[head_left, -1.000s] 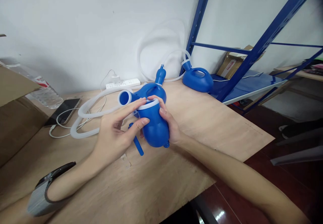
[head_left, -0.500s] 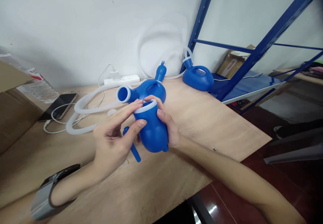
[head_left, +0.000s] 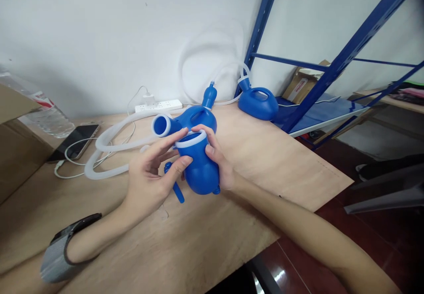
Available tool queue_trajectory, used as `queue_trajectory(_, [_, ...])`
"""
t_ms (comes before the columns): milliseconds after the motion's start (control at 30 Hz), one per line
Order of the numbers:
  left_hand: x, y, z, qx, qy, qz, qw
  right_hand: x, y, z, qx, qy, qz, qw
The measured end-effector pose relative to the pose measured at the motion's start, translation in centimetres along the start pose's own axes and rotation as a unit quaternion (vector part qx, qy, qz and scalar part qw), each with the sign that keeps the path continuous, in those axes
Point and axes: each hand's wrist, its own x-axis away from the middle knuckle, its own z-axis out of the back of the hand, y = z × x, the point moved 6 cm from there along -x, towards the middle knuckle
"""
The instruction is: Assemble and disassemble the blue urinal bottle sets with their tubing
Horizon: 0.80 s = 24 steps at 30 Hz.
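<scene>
A blue plastic urinal cup (head_left: 202,175) with a white ring round its open mouth is held tilted above the table, mouth facing up and away. My right hand (head_left: 221,163) wraps its right side, thumb just below the ring. On the left, my left hand (head_left: 150,172) has its fingertips at the ring and its thumb pressed on the cup's side. A small nozzle (head_left: 216,190) sticks out at the cup's lower right. Partly behind my left hand, a blue strip-like piece (head_left: 178,193) hangs or lies; I cannot tell which. Behind the cup lies a blue urinal bottle (head_left: 208,118) with a wide white-rimmed neck.
A translucent hose (head_left: 109,137) curls over the table's left. At the wall are a white power strip (head_left: 162,105) and a second blue urinal bottle (head_left: 258,102) with tubing. A phone (head_left: 77,141), water bottle (head_left: 53,115) and cardboard box (head_left: 20,152) stand left; a blue rack (head_left: 334,60) stands right.
The view has shifted slightly. The cup sits a little higher, and my left hand has moved slightly right, its fingers still at the ring. My right hand keeps its hold.
</scene>
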Motion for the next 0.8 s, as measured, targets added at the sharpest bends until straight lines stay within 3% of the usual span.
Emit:
queue_trajectory(167, [-0.6,0.8,0.0,-0.021,-0.037,-0.044,0.998,0.1,-1.1,0.7,0.117,0.024,0.090,0.989])
queue_trajectory(400, [-1.5,1.8,1.1,-0.134,0.012,-0.141,0.981,0.1,-1.1,0.9,0.096,0.039,0.127,0.986])
queue_trajectory(600, [-1.7,1.1,1.0,-0.105,-0.012,-0.129,0.986,0.0,-1.0,1.2,0.130,0.019,0.105,0.986])
queue_trajectory(800, [-1.3,1.2,1.5,-0.158,0.005,-0.125,0.980,0.2,-1.4,0.9,0.138,0.032,0.113,0.983])
